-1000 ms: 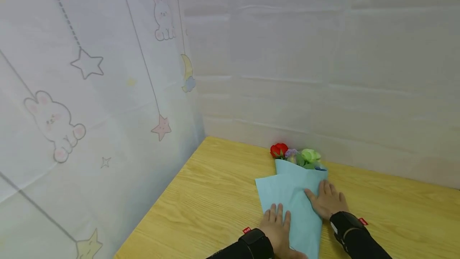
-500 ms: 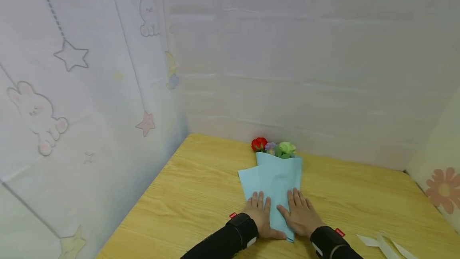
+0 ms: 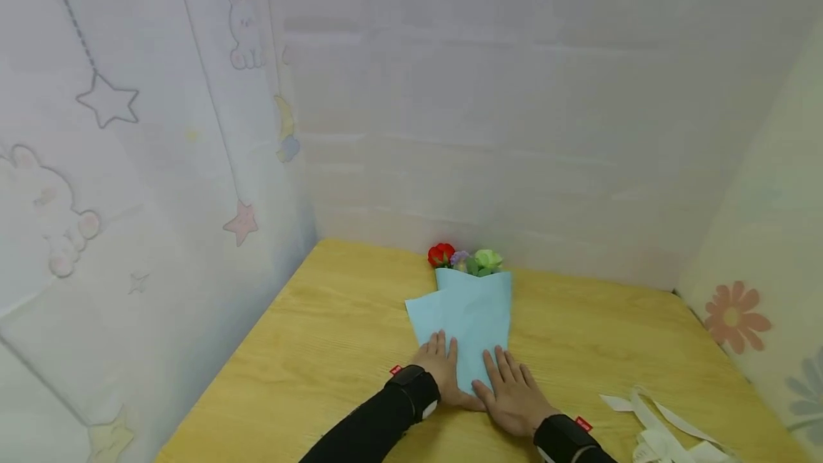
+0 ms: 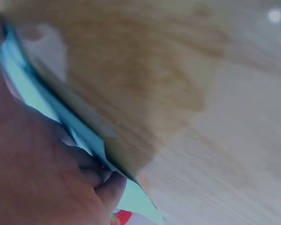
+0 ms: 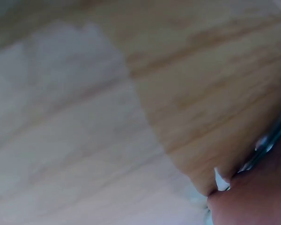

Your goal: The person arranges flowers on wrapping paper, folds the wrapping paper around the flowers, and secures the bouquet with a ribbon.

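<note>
A bouquet wrapped in light blue paper (image 3: 472, 306) lies on the wooden table in the head view. From its far end show a red rose (image 3: 441, 254), a small purple flower (image 3: 459, 259) and a pale green flower (image 3: 489, 258); their stems are hidden inside the wrap. My left hand (image 3: 442, 371) rests with extended fingers on the wrap's lower left side. On the lower right side, my right hand (image 3: 516, 399) presses with fingers spread. The thumbs come close together at the near end. In the left wrist view, paper (image 4: 84, 133) runs along the left hand's fingers.
Right of the right hand, a loose cream ribbon (image 3: 662, 424) lies looped on the wooden table (image 3: 334, 349). A patterned sheet (image 3: 148, 184) hangs at the left, a plain pale one (image 3: 501, 127) behind, and a flower-printed one (image 3: 739, 316) at the right.
My right hand has slid down the wrap's right edge toward the near end, closer to the left hand. The view has turned right, bringing the ribbon and flower-printed sheet into sight.
</note>
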`<state>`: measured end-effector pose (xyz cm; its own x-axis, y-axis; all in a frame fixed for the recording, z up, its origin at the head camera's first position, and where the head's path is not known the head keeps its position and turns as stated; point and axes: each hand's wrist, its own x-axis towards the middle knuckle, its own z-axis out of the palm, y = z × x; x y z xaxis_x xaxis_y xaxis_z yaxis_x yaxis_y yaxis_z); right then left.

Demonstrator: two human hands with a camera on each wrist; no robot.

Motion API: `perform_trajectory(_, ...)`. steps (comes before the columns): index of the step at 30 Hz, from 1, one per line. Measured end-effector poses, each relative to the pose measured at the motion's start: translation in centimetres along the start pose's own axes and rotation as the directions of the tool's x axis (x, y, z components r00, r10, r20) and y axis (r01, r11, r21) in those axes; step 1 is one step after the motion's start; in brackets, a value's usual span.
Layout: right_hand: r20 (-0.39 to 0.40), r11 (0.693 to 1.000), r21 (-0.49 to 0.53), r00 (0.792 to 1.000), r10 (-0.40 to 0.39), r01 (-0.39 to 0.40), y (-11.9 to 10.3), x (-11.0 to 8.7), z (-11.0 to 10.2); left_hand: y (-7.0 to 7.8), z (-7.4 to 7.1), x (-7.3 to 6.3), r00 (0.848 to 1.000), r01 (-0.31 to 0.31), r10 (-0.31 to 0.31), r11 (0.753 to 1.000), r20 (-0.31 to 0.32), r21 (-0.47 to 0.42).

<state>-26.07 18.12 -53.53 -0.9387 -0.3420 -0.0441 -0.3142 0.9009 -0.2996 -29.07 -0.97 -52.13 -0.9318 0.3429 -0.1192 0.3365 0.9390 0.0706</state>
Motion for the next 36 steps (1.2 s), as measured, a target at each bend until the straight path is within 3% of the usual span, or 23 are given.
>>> perform_trajectory(5, -0.004, 1.000, -0.026, 1.000, -0.014, 0.014, 0.4, 0.1, 0.2, -0.7, 0.2, 0.5, 0.999, -0.020, 0.019, 1.000, 0.045, 0.016)
perform_trajectory(9, -0.059, 0.998, -0.059, 0.998, -0.037, 0.034, 0.6, 0.3, -0.4, -0.7, 1.0, 1.6, 0.999, -0.034, 0.034, 0.998, -0.005, 0.054)
perform_trajectory(12, -0.085, 0.998, -0.043, 0.995, -0.052, 0.049, 0.7, 0.5, -0.4, -0.6, 0.8, 1.6, 0.999, -0.043, 0.043, 0.998, -0.026, 0.035)
perform_trajectory(18, -0.180, 0.995, 0.099, 0.984, 0.015, 0.003, 0.1, 0.9, -0.3, -0.5, -0.2, 0.8, 0.993, -0.077, 0.071, 0.995, -0.094, -0.061)
perform_trajectory(21, -0.181, 0.992, 0.122, 0.982, 0.055, -0.033, -0.4, 0.8, -0.7, -0.2, -0.5, 0.6, 0.981, -0.128, 0.119, 0.991, -0.156, -0.048)
perform_trajectory(25, -0.159, 0.993, 0.108, 0.985, 0.064, -0.047, -1.1, 1.2, -0.8, 0.0, -0.9, 0.4, 0.973, -0.160, 0.157, 0.987, -0.171, -0.001)
perform_trajectory(32, -0.210, 0.999, 0.036, 0.977, -0.025, 0.033, -1.2, 3.1, 0.8, -1.1, -0.4, 0.1, 0.989, -0.058, 0.047, 0.995, -0.142, -0.075)
perform_trajectory(36, -0.228, 0.996, 0.050, 0.972, -0.057, 0.070, -1.9, 4.0, 1.3, -2.3, 0.1, 0.1, 0.982, -0.011, -0.023, 0.984, -0.187, -0.179)
